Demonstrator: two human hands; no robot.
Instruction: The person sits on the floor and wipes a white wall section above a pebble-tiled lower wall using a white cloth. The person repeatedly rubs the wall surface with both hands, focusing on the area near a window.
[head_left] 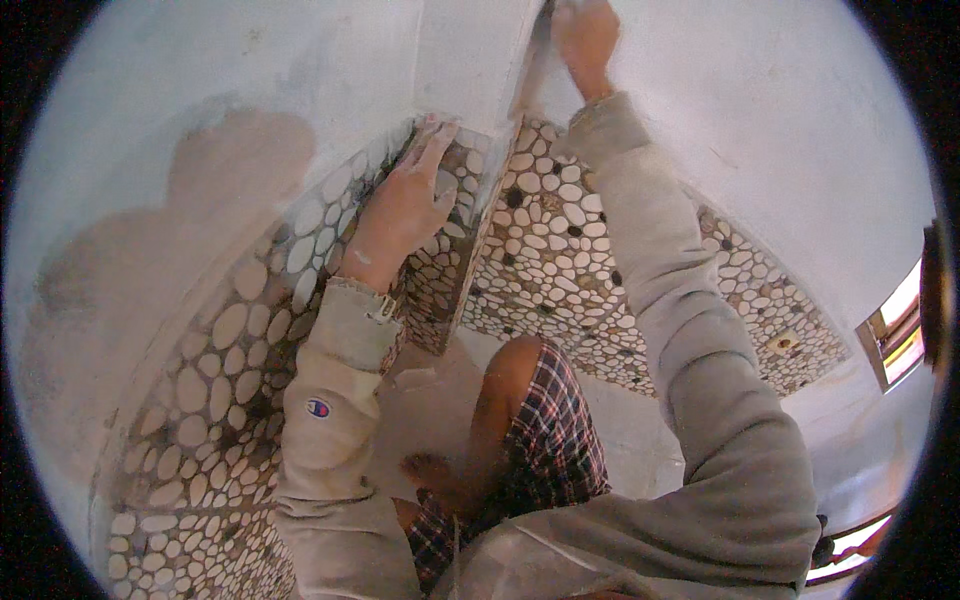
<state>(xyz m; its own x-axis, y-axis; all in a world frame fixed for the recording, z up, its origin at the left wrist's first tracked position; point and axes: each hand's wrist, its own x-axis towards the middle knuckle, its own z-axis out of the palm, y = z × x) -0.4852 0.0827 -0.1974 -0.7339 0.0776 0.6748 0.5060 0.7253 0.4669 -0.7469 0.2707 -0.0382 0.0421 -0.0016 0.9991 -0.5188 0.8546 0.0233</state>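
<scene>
A: What's showing at the far left?

B: Grey plaster wall (200, 110) with a darker damp patch (230, 170), and a pebble mosaic band (200, 400) running along its lower part.

A: Left hand?

B: Left hand (405, 200) is lying flat against the pebble mosaic on the projecting wall corner (470, 70), fingers (435, 135) stretched out and close together, gripping nothing. Palm is pressing on the stones just under the top edge of the band.

A: Middle?

B: A bare knee (515, 365) and plaid shorts (550, 430) are showing above the pale floor (430, 400) at the foot of the corner.

A: Right hand?

B: Right hand (585, 35) is reaching up on the plaster just right of the corner edge, above the mosaic. Fingers are curled; can't tell whether they're holding anything. The mosaic is carrying on along the right wall (780, 130) toward a window (900, 330).
</scene>
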